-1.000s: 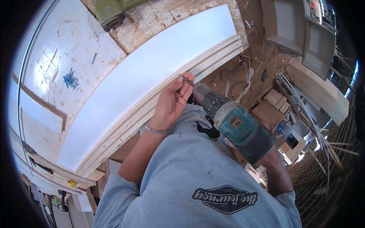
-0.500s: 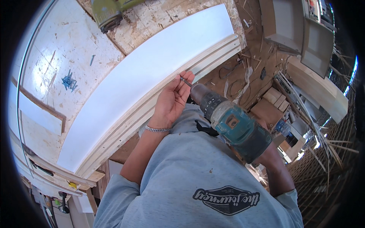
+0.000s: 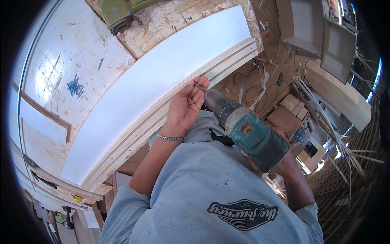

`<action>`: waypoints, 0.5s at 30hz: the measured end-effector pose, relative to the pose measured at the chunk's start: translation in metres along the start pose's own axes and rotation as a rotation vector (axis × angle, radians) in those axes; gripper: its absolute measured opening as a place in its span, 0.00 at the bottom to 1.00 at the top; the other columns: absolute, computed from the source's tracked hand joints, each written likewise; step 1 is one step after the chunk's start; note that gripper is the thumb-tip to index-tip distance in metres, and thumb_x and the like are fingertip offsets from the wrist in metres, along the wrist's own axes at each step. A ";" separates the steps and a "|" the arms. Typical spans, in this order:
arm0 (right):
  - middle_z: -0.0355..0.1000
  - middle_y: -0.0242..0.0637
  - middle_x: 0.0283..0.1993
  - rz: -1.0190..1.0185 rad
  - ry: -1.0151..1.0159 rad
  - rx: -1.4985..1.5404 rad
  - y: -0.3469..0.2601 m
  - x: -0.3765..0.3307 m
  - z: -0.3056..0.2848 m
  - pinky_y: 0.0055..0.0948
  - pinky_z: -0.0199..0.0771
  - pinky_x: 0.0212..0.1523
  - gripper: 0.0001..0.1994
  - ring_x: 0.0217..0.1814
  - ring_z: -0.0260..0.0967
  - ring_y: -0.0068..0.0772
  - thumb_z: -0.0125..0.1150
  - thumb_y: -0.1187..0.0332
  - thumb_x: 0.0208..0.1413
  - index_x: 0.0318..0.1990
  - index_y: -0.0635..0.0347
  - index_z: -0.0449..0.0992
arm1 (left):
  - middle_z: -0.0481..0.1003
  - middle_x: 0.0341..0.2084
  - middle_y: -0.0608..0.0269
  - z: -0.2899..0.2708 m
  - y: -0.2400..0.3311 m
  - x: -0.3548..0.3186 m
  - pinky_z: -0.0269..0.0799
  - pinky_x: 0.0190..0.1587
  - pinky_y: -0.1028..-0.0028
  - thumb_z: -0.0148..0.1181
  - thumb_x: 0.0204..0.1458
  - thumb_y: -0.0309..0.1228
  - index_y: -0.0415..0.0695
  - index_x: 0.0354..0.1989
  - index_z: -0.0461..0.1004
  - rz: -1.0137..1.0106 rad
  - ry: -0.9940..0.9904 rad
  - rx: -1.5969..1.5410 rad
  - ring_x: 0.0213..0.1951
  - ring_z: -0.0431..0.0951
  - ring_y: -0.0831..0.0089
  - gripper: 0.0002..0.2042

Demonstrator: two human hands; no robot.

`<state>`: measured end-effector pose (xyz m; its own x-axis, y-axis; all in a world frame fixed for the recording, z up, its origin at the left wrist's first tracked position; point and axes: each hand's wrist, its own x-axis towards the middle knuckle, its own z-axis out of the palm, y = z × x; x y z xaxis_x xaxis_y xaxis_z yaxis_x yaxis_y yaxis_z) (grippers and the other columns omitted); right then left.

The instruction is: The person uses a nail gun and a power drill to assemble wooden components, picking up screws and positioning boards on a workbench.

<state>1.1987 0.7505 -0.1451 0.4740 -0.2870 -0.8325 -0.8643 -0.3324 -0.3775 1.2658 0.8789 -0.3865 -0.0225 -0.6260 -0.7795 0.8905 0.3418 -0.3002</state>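
Observation:
My right hand (image 3: 284,163) grips a teal and black cordless drill (image 3: 255,136), whose body covers most of the fingers. The drill points up and left, and its bit (image 3: 200,88) reaches the fingertips of my left hand (image 3: 183,110). That hand is palm up, thumb and forefinger pinching a small screw (image 3: 195,84) at the bit's tip. Just beyond the fingertips lies a stack of pale wooden strips (image 3: 142,127) along the near edge of a curved white panel (image 3: 152,77). I cannot tell whether the screw touches the wood.
A pile of blue screws (image 3: 75,86) and one single screw (image 3: 100,64) lie on the worn bench (image 3: 44,53) at left. A green power tool (image 3: 117,16) rests at the far side. Cables and scraps litter the floor (image 3: 260,85) to the right, near wooden boxes (image 3: 302,26).
The drill and both hands have shifted very slightly, with the bit still at my left fingertips. The bench moves a little in the picture as well.

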 end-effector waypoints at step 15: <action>0.78 0.42 0.36 -0.005 0.018 -0.027 0.005 0.000 0.005 0.30 0.73 0.45 0.23 0.39 0.77 0.32 0.72 0.67 0.42 0.48 0.63 0.77 | 0.76 0.33 0.67 -0.019 0.027 -0.012 0.61 0.46 0.67 0.65 0.52 0.29 0.47 0.36 0.82 1.220 0.177 1.844 0.41 0.72 0.65 0.05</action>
<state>1.1934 0.7530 -0.1490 0.4816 -0.3017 -0.8228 -0.8571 -0.3581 -0.3703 1.2811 0.9089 -0.3962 0.7783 -0.5988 -0.1890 -0.1876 -0.5089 0.8401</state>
